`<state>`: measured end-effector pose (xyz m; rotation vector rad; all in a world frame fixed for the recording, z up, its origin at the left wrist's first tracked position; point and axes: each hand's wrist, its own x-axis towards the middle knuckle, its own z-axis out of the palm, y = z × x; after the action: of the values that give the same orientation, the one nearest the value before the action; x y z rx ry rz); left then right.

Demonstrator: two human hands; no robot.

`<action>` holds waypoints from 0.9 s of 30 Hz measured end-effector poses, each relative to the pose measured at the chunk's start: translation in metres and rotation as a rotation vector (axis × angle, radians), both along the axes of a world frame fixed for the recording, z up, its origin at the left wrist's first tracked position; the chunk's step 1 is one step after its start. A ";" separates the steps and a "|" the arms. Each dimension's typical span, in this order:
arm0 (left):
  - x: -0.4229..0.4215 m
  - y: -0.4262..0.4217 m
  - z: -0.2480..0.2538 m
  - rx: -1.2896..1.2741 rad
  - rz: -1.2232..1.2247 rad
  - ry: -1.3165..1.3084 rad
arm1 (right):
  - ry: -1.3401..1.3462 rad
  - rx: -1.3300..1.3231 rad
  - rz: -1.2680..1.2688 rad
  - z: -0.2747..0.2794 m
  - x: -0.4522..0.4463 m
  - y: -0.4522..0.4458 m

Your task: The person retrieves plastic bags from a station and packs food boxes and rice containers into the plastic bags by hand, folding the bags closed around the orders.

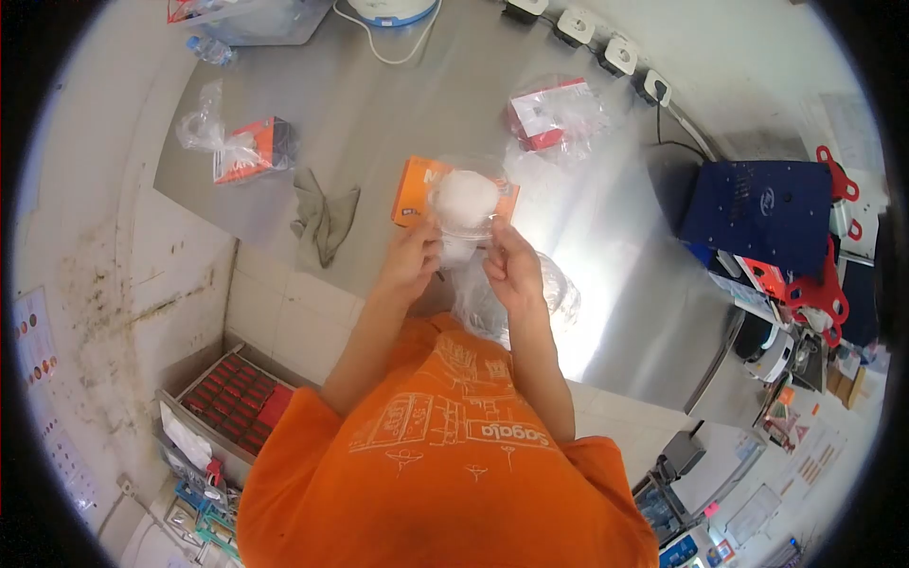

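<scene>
Both my hands are raised over the front edge of the metal table (369, 104), at a clear plastic package (466, 201) with something white and round in it. My left hand (411, 257) pinches its lower left side. On the lower right side, my right hand (514, 265) grips it with fingers closed. Behind the package lies an orange box (410, 189), partly covered by it. Crumpled clear plastic (485, 308) lies below my hands, close to my shirt.
At the left are a bagged orange box (254, 151) and a grey cloth (328, 216). A bagged red and white box (554, 114) lies at the back right. Farther right stands a dark blue case (757, 210). Power sockets (620, 57) line the wall.
</scene>
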<state>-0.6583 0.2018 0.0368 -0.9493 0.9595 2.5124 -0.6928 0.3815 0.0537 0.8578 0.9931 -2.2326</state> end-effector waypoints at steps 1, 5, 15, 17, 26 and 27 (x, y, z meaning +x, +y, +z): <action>0.001 -0.001 0.000 0.057 0.027 -0.016 | -0.028 -0.039 -0.009 0.001 0.001 -0.001; -0.006 -0.024 0.024 -0.573 -0.429 -0.187 | 0.099 0.313 0.361 0.005 0.000 0.002; -0.058 -0.085 -0.047 -0.749 -0.559 0.184 | 0.237 0.392 0.172 -0.039 -0.038 0.012; -0.068 -0.087 -0.075 -0.601 -0.582 0.264 | 0.248 0.288 0.206 -0.066 -0.042 0.004; -0.061 -0.080 -0.043 -0.291 -0.454 0.252 | 0.299 0.324 0.288 -0.060 -0.056 -0.009; -0.063 -0.072 -0.019 -0.331 -0.460 0.233 | 0.319 0.290 0.288 -0.041 -0.059 -0.003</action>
<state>-0.7215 0.1301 0.0174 -0.4435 1.5037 2.1364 -0.7519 0.3783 0.0131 0.4394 1.5136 -2.0418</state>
